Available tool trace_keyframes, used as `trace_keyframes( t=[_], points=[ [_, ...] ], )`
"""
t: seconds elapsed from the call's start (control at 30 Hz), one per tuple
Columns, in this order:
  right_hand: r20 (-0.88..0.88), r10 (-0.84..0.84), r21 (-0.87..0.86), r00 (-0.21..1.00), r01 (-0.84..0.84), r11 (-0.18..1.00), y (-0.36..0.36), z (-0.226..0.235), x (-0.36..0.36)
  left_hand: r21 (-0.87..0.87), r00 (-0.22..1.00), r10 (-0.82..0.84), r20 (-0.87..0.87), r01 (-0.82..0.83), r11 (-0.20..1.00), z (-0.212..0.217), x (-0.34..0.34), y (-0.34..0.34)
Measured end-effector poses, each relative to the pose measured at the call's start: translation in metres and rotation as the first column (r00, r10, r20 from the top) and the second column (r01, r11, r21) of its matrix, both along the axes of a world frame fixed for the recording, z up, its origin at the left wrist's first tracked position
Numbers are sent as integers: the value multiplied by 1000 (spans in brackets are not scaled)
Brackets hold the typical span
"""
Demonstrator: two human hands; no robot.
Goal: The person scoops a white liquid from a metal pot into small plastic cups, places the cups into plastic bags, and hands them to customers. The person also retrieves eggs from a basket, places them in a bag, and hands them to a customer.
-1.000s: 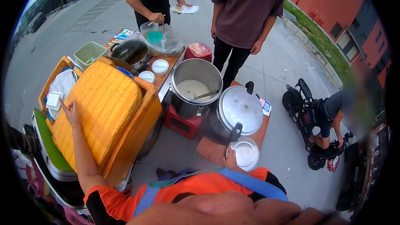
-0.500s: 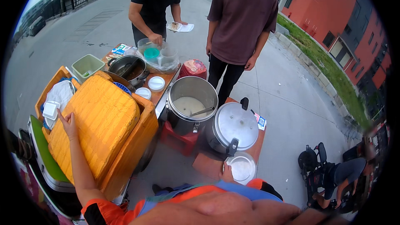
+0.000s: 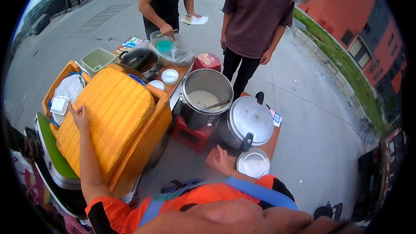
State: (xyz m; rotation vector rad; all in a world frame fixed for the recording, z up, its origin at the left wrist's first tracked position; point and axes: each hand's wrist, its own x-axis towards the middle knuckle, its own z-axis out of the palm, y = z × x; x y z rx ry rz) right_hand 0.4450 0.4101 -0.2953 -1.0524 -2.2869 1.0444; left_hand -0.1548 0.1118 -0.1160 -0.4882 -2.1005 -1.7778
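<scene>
My left hand (image 3: 79,118) lies over the large yellow insulated box (image 3: 108,121), fingers spread, a fingertip next to a small white clamshell container (image 3: 60,105). I cannot tell whether they touch. My right hand (image 3: 222,162), empty with fingers apart, hovers left of a round steel lid or plate (image 3: 253,163). Just beyond it stands a pressure cooker (image 3: 251,120) with its lid on. Left of the cooker, an open steel pot (image 3: 207,78) holds whitish liquid, with a ladle (image 3: 218,104) leaning in it.
A red stool (image 3: 190,133) supports the open pot. Beyond are a dark pan (image 3: 141,63), white-lidded tubs (image 3: 170,76), a pale green bin (image 3: 97,59) and a red bag (image 3: 207,61). Two people stand opposite; one holds a white tray (image 3: 194,19) of food.
My right hand has come off the round steel lid or plate and moved left, fingers loosened. My left hand stays over the yellow box. The whole view has shifted slightly.
</scene>
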Motion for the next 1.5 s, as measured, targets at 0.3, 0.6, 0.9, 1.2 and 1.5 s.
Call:
trace_keyframes(
  t=[0.3, 0.6, 0.9, 1.2, 1.5],
  points=[
    [-661, 464, 169, 589, -486, 858, -128, 220, -297, -36, 998, 56, -41, -57, 998, 6, 8, 6],
    [-923, 107, -58, 370, -407, 912, -217, 246, -532, 343, 998, -55, -15, 57, 937, 21, 29, 8],
    [-667, 474, 232, 575, -444, 865, -227, 243, -529, 593, 975, -100, 197, -37, 805, 44, 31, -3],
    [-637, 523, 285, 566, -458, 842, -228, 245, -531, 560, 964, -197, 179, 64, 826, 41, 25, -2],
    [-655, 528, 258, 540, -496, 829, -233, 243, -531, 543, 963, -180, 203, 42, 839, 42, 29, -11]
  ],
)
